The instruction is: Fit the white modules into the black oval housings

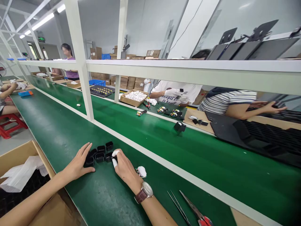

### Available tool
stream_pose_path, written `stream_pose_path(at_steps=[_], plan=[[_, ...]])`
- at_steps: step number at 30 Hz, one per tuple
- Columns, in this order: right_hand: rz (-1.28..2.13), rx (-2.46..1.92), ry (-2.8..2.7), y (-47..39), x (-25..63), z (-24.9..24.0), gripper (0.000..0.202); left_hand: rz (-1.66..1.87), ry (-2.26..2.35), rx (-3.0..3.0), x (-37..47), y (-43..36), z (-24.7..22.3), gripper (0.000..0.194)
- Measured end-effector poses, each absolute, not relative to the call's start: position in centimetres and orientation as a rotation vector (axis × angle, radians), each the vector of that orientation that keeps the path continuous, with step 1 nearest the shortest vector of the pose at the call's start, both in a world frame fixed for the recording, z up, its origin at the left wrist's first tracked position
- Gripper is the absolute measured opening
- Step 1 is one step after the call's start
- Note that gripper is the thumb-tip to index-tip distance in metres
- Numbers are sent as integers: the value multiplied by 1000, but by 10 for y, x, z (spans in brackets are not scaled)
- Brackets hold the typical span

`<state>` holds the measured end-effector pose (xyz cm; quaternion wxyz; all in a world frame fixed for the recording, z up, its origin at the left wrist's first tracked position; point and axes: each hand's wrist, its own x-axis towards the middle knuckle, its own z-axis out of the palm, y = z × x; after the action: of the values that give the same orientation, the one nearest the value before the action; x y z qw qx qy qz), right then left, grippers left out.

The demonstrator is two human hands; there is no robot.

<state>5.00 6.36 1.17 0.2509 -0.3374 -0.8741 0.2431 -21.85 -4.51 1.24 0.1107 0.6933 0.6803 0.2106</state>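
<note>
Several small black plastic cases (100,157), hollow with oval openings, stand grouped on the green bench top. My left hand (77,163) curves around the left side of the group, thumb and fingers spread apart, against or very near the leftmost cases. With white covers on thumb and forefinger, my right hand (124,168) pinches a black case (108,156) at the group's right end. Part of that case is hidden by the fingertips. Just right of this hand lies a small circuit board with a white blob (142,171). A watch is on my right wrist.
Tweezers (178,207) and red-handled scissors (196,210) lie at the front right. A cardboard box (37,150) stands at the left. Beyond a white rail (150,166), a green conveyor belt (211,157) carries a black part (180,126). Co-workers sit opposite, below a white shelf (188,70).
</note>
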Motion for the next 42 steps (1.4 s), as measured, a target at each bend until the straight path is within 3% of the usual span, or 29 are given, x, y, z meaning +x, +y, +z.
stream_pose_path(at_steps=[6,10,20,27,29,35,39,42], plan=[[855,-982,-2340,85,39,5,123,645,1796,2115,-229,-23,13,118],[1072,-939,-2317,98,23,1,135,619,1689,2136,-236,-5,18,118],[918,-920,-2242,104,-13,-5,116,594,1470,2193,-263,40,27,114],[803,-926,-2181,100,-26,-1,111,586,1572,2272,-277,39,37,112],[770,-879,-2139,99,-12,5,101,602,1640,2317,-277,31,45,109],[623,-944,-1872,98,84,26,47,645,1706,2570,-240,11,62,63],[630,-1061,-1961,74,152,29,39,523,1612,2768,-200,14,56,38],[612,-1039,-2182,48,180,22,46,518,1558,2839,-179,26,48,20]])
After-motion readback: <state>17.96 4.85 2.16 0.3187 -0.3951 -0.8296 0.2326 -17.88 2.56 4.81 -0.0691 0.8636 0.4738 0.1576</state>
